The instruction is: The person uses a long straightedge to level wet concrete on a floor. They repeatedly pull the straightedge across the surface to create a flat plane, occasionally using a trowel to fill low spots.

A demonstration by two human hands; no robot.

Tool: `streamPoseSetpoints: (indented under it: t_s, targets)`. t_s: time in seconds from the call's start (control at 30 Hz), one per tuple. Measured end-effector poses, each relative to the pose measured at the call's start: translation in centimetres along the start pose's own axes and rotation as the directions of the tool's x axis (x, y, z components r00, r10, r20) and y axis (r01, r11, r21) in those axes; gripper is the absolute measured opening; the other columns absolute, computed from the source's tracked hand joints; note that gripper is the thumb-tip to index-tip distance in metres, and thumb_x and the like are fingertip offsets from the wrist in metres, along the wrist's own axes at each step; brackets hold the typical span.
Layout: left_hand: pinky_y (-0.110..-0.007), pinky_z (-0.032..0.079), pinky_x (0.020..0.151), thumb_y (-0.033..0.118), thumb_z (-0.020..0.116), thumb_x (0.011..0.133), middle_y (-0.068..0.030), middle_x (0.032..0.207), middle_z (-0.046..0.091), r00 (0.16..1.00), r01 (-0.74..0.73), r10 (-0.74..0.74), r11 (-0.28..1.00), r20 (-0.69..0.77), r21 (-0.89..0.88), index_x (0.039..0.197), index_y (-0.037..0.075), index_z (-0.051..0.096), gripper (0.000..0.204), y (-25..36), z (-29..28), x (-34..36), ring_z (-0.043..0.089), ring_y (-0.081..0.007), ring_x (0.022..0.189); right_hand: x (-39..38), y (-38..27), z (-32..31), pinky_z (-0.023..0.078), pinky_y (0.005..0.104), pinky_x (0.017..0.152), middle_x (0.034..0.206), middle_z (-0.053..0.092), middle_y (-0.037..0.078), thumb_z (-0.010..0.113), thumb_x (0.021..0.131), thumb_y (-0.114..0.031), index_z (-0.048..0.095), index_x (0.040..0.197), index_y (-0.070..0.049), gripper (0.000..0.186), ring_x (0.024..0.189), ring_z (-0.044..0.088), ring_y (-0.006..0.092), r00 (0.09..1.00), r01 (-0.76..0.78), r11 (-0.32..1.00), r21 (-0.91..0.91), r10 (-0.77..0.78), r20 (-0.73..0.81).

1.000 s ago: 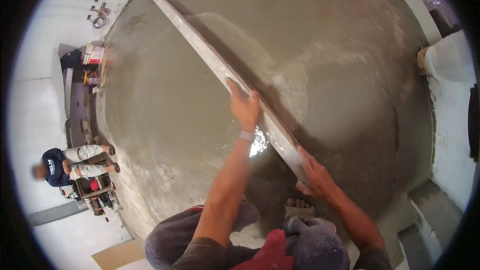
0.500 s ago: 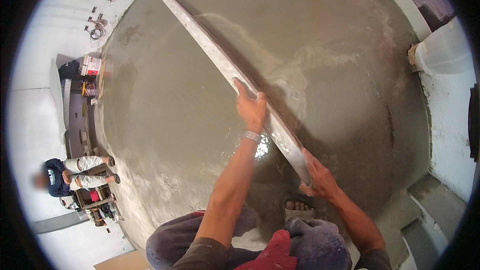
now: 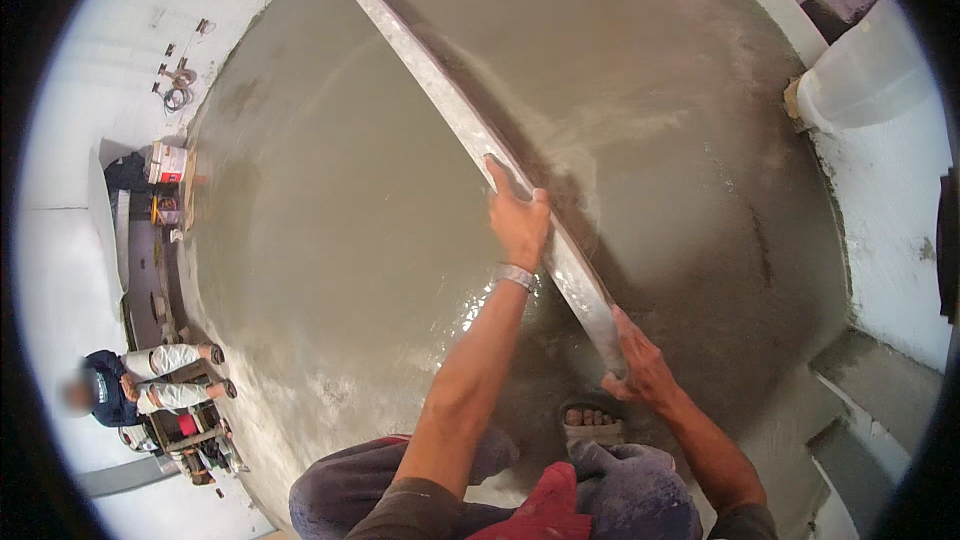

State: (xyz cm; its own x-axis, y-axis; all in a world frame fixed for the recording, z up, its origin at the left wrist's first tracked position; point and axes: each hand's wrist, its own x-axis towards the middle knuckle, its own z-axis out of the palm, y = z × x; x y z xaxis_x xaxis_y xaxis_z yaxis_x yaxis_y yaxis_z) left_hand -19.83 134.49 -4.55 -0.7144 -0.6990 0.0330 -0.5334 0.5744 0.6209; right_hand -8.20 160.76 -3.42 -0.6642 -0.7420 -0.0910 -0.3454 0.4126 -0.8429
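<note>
A long, pale screed board [image 3: 425,70] slants across wet grey concrete [image 3: 330,210], its far end by the wall at the upper left and its near end close to my feet. Around its middle, my left hand [image 3: 520,220] grips the board, thumb and forefinger over the edges; a bracelet circles that wrist. My right hand [image 3: 640,358] is wrapped round the near end. How far the board's underside touches the concrete is hidden. Below my right hand, my sandalled foot [image 3: 592,420] rests on the floor.
At the left, another person [image 3: 120,385] sits beside a wooden rack of items. Buckets [image 3: 168,163] stand along the left wall, below hanging cables [image 3: 178,85]. To the right are a plastic-wrapped object [image 3: 865,75] and concrete steps [image 3: 880,385].
The board and both my hands have shifted slightly right over the concrete, the left hand most clearly. My grip looks the same. The surroundings have shifted a little left in view.
</note>
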Motion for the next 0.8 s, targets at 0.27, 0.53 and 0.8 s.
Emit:
streamPoseSetpoints:
  t_s: [0.27, 0.53, 0.8]
  targets:
    - [-0.051, 0.047, 0.091, 0.019, 0.069, 0.074, -0.0382, 0.114, 0.055, 0.984, 0.008, -0.002, 0.999, 0.178, -0.033, 0.152, 0.013, 0.012, 0.097, 4.6, 1.5, -1.2, 0.058, -0.0518, 0.101, -2.5, 0.1, -0.6, 0.04, 0.0444, 0.107, 0.145, 0.037, 0.027, 0.074, 0.063, -0.012, 0.017, 0.149, -0.001, 0.103, 0.13, 0.043, 0.0417, 0.989, -0.098, 0.995, 0.013, 0.099, -0.109]
    - [-0.051, 0.048, 0.09, 0.016, 0.068, 0.073, -0.0374, 0.115, 0.055, 0.969, -0.146, 0.177, 0.973, 0.171, -0.176, 0.152, 0.013, 0.012, 0.097, 8.0, 3.8, -4.3, 0.059, -0.0524, 0.098, -6.0, 0.4, -0.4, 0.039, 0.0444, 0.107, 0.144, 0.036, 0.029, 0.074, 0.065, -0.015, 0.019, 0.148, 0.002, 0.101, 0.13, 0.042, 0.0431, 0.959, -0.162, 0.987, 0.011, 0.16, -0.235]
    - [-0.051, 0.048, 0.09, 0.019, 0.069, 0.073, -0.0378, 0.119, 0.052, 0.952, -0.196, 0.208, 0.978, 0.225, -0.071, 0.151, 0.011, 0.016, 0.094, 11.2, 3.0, -1.1, 0.058, -0.0513, 0.101, -3.7, -3.2, -2.7, 0.042, 0.0439, 0.104, 0.141, 0.042, 0.027, 0.074, 0.064, -0.015, 0.024, 0.147, -0.001, 0.099, 0.127, 0.047, 0.0416, 0.937, -0.181, 0.98, 0.08, 0.197, -0.29]
